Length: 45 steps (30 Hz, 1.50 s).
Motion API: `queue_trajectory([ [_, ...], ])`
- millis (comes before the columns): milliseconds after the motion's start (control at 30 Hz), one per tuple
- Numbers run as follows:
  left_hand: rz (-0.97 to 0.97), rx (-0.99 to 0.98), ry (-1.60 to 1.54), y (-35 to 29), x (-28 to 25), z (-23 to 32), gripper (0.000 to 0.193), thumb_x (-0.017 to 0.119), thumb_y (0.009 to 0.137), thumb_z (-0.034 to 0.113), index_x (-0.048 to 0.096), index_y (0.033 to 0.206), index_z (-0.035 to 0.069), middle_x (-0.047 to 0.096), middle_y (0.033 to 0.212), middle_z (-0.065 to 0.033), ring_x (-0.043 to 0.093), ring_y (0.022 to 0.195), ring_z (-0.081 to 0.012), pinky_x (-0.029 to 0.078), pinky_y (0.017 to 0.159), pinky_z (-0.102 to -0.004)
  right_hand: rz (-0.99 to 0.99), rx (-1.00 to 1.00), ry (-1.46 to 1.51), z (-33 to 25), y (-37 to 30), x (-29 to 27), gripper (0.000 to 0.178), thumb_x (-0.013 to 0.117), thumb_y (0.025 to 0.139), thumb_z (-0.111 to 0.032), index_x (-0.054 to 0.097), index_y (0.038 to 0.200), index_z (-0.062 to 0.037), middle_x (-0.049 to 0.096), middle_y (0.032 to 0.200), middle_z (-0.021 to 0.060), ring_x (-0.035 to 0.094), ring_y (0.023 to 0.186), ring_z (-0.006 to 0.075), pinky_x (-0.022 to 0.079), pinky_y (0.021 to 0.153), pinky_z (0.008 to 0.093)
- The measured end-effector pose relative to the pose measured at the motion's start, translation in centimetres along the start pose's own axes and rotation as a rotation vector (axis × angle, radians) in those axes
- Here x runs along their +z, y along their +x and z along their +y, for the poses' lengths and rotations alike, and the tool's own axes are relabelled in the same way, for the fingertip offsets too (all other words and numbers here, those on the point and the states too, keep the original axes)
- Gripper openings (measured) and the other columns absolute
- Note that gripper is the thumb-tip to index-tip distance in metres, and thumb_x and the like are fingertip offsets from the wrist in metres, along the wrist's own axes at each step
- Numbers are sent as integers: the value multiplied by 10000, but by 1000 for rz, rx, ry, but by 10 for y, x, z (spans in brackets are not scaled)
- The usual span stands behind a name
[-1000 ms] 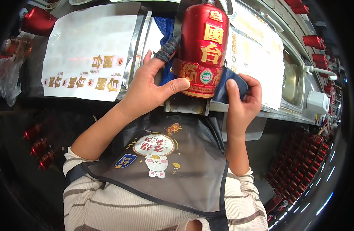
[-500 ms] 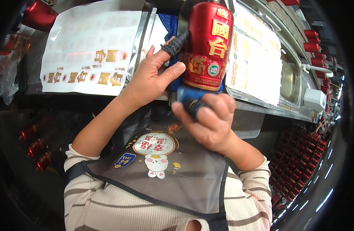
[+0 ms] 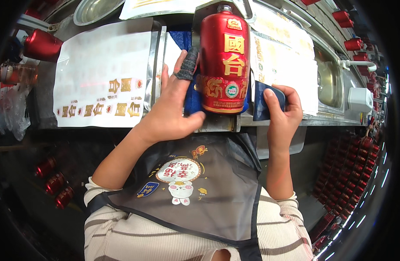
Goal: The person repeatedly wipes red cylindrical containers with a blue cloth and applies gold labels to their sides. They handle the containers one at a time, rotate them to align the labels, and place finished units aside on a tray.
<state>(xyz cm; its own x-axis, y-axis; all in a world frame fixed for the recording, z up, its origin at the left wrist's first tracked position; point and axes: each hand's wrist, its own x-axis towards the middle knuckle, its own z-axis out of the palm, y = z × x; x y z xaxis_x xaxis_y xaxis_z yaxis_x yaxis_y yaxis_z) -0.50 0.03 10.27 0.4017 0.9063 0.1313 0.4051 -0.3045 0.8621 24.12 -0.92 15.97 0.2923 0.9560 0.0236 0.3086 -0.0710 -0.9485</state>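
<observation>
A glossy red bottle (image 3: 224,48) with raised gold characters, a gold band and a small round green-and-white emblem lies on a blue cloth (image 3: 192,101), its silver neck pointing away from me. My left hand (image 3: 167,108) is at its left side, fingers spread, the index finger wrapped in dark grey tape; whether that finger touches the bottle I cannot tell. To the right of the bottle's base, my right hand (image 3: 287,111) pinches a flat dark blue scraper (image 3: 261,106) between thumb and fingers, apart from the bottle.
White sheets with gold decals lie on both sides, a large sheet (image 3: 104,56) at left and a stack (image 3: 291,61) at right. Beyond the stack is a steel sink (image 3: 330,87) with a white faucet (image 3: 361,65). A red bottle (image 3: 42,45) and a steel bowl (image 3: 95,11) stand far left.
My right hand with the scraper has swung from in front of the bottle's base out to its right. The left hand's fingers point more forward along the bottle. The whole view has shifted slightly.
</observation>
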Motion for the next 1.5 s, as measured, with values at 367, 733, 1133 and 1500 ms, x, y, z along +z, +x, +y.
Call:
queue_trajectory([
  [367,327,119,38,23,2,38,1017,887,637,312,377,1453,-16,594,1307,-158,518,1282,-338,82,1182,-565,-848,845,649,5,-39,24,513,635,804,-32,536,1300,57,651,1139,92,641,978,142,497,884,241],
  [733,317,-43,-390,11,10,21,853,763,886,313,303,1479,-92,441,1466,-240,419,1373,-264,318,1130,-350,-213,137,271,-13,-21,-3,270,608,827,27,580,1094,2,589,997,31,543,889,66,445,798,204],
  [1133,277,-185,-794,14,23,13,656,630,979,174,304,1505,-45,401,1480,-176,407,1379,-214,305,1150,-348,-57,-848,-422,-15,-31,52,469,775,594,34,761,1041,-106,571,861,100,558,720,295,479,648,367],
  [1500,363,-192,-768,18,31,13,604,647,959,303,425,1426,-9,576,1260,-125,519,1276,-227,114,1205,-453,-52,-536,-301,-21,-27,29,325,772,773,95,698,1080,20,655,965,105,637,855,166,494,758,248],
])
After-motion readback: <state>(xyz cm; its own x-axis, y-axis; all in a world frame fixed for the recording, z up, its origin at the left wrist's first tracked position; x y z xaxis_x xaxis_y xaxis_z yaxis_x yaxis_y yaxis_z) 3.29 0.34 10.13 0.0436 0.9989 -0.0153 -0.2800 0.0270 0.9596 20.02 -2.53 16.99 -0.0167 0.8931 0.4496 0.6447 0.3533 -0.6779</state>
